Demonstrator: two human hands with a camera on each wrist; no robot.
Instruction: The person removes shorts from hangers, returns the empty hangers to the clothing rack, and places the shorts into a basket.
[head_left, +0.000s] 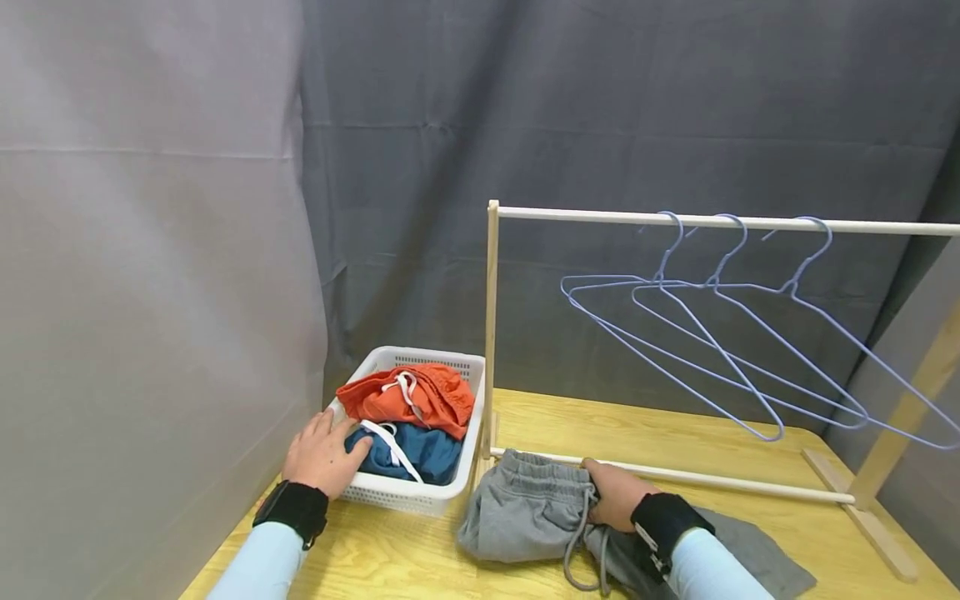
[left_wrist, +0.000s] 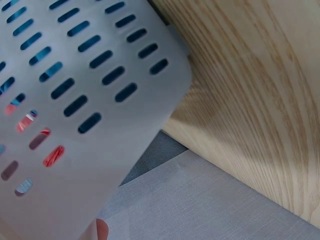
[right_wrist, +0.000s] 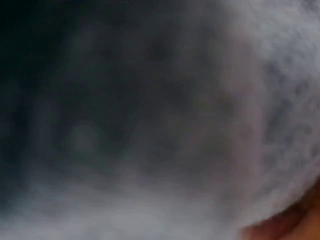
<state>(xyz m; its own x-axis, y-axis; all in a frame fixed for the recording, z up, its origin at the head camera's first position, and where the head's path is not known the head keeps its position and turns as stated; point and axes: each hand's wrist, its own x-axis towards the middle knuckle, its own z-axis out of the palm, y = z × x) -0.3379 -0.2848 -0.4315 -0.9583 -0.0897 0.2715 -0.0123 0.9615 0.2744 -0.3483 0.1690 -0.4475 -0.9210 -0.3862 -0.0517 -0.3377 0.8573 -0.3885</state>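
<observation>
My left hand [head_left: 324,454] is at the near left corner of a white plastic basket [head_left: 397,498], gripping its rim with the thumb over the inside. A fingertip [left_wrist: 102,229] shows beside the basket's slotted wall [left_wrist: 125,130] in the left wrist view. In the basket, an orange garment [head_left: 442,398] with a white drawstring lies behind a blue garment [head_left: 438,450]. My right hand [head_left: 618,496] grips grey drawstring pants [head_left: 517,508] at the waistband, over the table. Blurred grey cloth [right_wrist: 295,115] fills most of the right wrist view.
A wooden rack [head_left: 491,325] stands on the table behind the pants, its lower bar [head_left: 720,477] running just past my right hand. Three lilac hangers [head_left: 723,292] hang from its top bar [head_left: 585,215]. A light grey curtain [head_left: 150,292] borders the table on the left.
</observation>
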